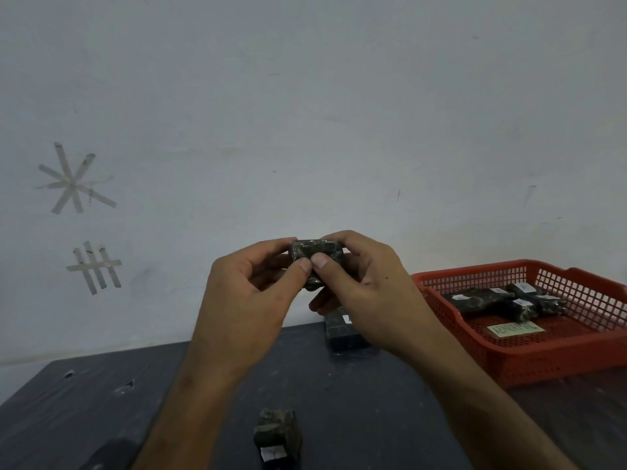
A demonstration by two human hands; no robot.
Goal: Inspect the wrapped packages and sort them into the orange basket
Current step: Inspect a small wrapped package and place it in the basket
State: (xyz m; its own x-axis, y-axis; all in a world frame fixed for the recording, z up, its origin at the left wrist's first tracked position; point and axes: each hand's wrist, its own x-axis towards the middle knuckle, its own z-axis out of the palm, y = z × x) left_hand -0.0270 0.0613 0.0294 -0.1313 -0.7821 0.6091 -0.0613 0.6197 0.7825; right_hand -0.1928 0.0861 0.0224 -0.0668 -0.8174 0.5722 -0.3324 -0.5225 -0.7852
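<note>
I hold a small dark wrapped package (314, 251) up in front of the wall, pinched between both hands. My left hand (251, 293) grips its left side and my right hand (366, 276) its right side, thumbs meeting on its front. The orange basket (529, 351) sits on the table at the right, with several dark wrapped packages (502, 300) bearing white labels inside it, and a green-lettered label on its floor. Another wrapped package (342, 334) lies on the table behind my right hand, partly hidden. A further one (278, 435) stands near the front edge.
The dark grey table (101, 395) has small holes at its left side. A pale wall with tape marks (74, 181) rises right behind it. A dark object (108, 452) pokes in at the bottom left.
</note>
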